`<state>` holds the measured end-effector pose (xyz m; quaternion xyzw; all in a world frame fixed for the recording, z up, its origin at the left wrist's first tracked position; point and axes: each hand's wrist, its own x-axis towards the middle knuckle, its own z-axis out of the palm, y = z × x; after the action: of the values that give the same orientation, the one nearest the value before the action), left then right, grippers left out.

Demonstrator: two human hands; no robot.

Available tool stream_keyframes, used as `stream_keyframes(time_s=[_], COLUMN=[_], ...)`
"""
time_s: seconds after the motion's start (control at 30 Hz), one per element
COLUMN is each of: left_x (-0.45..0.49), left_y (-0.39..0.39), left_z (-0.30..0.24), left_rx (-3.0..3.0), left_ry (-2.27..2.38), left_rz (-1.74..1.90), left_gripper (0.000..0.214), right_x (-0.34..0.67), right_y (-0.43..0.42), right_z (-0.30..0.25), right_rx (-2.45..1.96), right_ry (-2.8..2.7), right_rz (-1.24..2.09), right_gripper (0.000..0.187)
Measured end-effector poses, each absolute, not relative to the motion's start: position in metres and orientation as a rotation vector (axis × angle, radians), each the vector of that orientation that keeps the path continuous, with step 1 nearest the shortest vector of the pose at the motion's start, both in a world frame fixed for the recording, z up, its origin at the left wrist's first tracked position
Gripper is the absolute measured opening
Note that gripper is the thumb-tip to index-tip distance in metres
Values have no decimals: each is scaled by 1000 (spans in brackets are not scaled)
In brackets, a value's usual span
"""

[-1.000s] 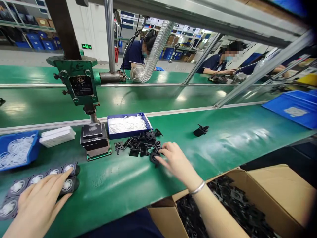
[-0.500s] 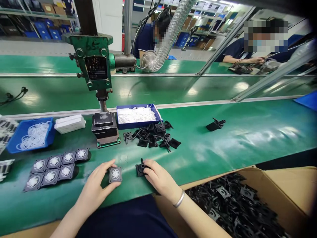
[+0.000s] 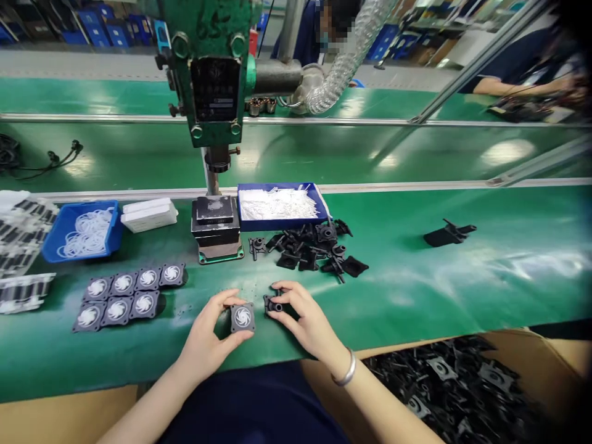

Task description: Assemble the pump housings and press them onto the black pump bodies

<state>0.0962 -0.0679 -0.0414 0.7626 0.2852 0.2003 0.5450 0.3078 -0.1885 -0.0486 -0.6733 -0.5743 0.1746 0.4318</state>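
My left hand (image 3: 209, 336) pinches a square black plate with a white swirl disc (image 3: 242, 317), held just above the green bench near its front edge. Right beside it, my right hand (image 3: 303, 317) grips a small black plastic part (image 3: 272, 304) between thumb and fingers. The two pieces sit a few centimetres apart. Several more swirl-disc plates (image 3: 124, 295) lie in two rows to the left. A heap of black plastic parts (image 3: 309, 246) lies just behind my hands.
A green press (image 3: 217, 74) stands behind over a black fixture block (image 3: 216, 225). Beside it sit a blue tray of white pins (image 3: 280, 205), a blue bin of white rings (image 3: 83, 229), and a white box (image 3: 148, 214). A cardboard box of black parts (image 3: 462, 385) sits lower right. Other people work beyond.
Both hands have come back toward me from the plate rows and the heap, each carrying one piece. They now hold the plate and the black part close together.
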Motion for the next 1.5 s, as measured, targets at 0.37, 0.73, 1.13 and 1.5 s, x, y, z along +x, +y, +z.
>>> stream_keyframes(time_s=[0.37, 0.73, 1.13, 1.5], left_x=[97, 96, 91, 91], left_y=[-67, -66, -63, -54], left_z=[-39, -41, -40, -17], left_rx=[1840, 1885, 1970, 1998], left_ry=[641, 627, 565, 557], left_rz=[535, 542, 561, 609], left_gripper=[52, 49, 58, 57], right_x=[273, 273, 271, 283], right_y=[-156, -147, -149, -149], right_z=[4, 0, -18, 9], right_rx=[-1329, -1308, -1310, -1360], right_ry=[-1489, -1590, -1563, -1607], right_rz=[672, 653, 678, 627], right_gripper=[14, 18, 17, 29])
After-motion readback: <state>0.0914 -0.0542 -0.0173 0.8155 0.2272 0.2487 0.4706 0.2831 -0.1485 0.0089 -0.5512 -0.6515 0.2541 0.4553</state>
